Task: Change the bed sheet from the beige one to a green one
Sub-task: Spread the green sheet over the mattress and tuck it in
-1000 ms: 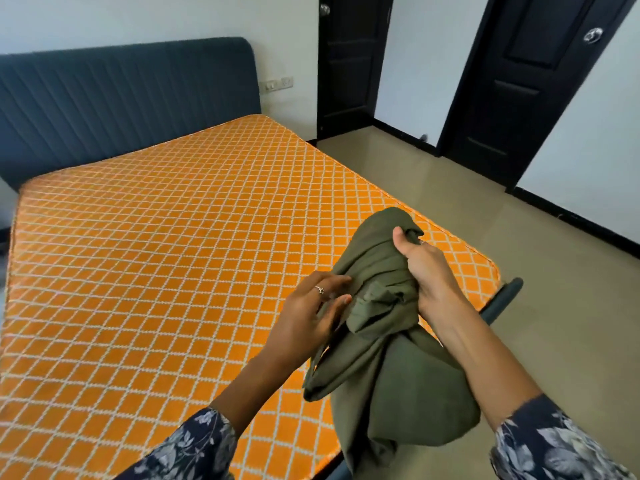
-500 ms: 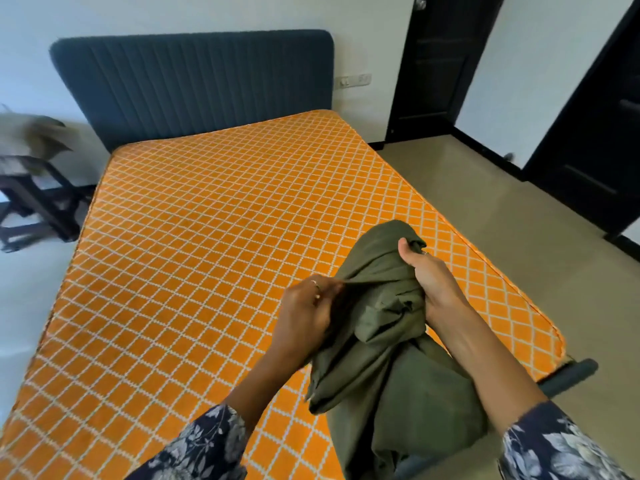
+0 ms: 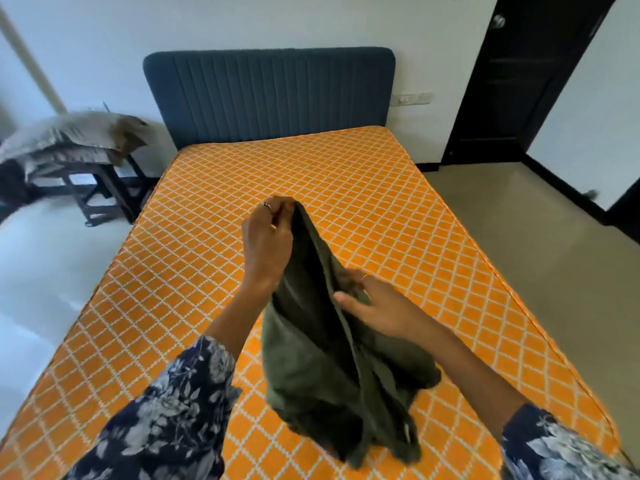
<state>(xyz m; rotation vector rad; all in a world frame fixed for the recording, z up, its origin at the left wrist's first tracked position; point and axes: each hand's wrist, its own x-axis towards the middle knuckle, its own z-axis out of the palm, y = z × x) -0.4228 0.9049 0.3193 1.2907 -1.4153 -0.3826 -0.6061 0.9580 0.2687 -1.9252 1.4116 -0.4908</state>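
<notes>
My left hand (image 3: 268,237) pinches the top edge of the green sheet (image 3: 322,358) between thumb & fingertips and holds it up over the mattress (image 3: 363,188). The rest hangs down in a bunched, folded column, its bottom crumpled on the orange quilted top near the foot end, right in front of me. My right hand (image 3: 377,306) is lower and just to the right, with its fingers tucked into the folds partway down — looks like it's holding a layer, though I can't tell how firmly.

So the sheet's long axis runs roughly vertical, from the left pinch down to the pile. The bed stretches away from me toward the blue headboard (image 3: 270,95). The mattress is bare, so the beige sheet is prob. off already. It may be the pale heap on the stool (image 3: 104,181) at left, but it's too blurry to say.

Next I'd guess I need a second edge. The right hand is nearer the loose folds, so it should find that edge, then I spread the cloth widthwise.
</notes>
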